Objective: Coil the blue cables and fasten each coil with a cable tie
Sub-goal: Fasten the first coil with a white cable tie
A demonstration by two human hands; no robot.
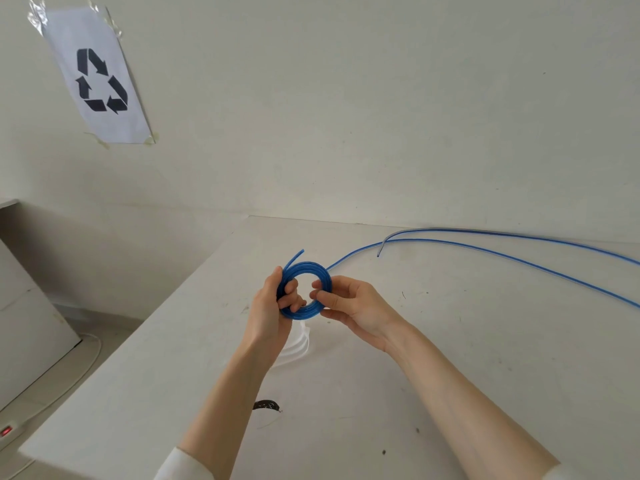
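Observation:
A small round coil of blue cable [306,266] is held up above the white table [450,341]. My left hand [270,306] grips the coil's left side, fingers curled through its hole. My right hand [349,306] pinches the coil's right side between thumb and fingers. A short free end sticks up from the coil's top left. The uncoiled part of this blue cable [485,251] runs off to the right over the table. A second blue cable [519,235] lies beyond it, its end near the table's middle. White cable ties [294,348] lie on the table under my left wrist, partly hidden.
The table's left edge drops to the floor, where a white power strip [8,431] with a red switch and a white cord lie. A paper recycling sign [98,77] is taped to the wall. A black mark [266,406] sits on the table between my forearms.

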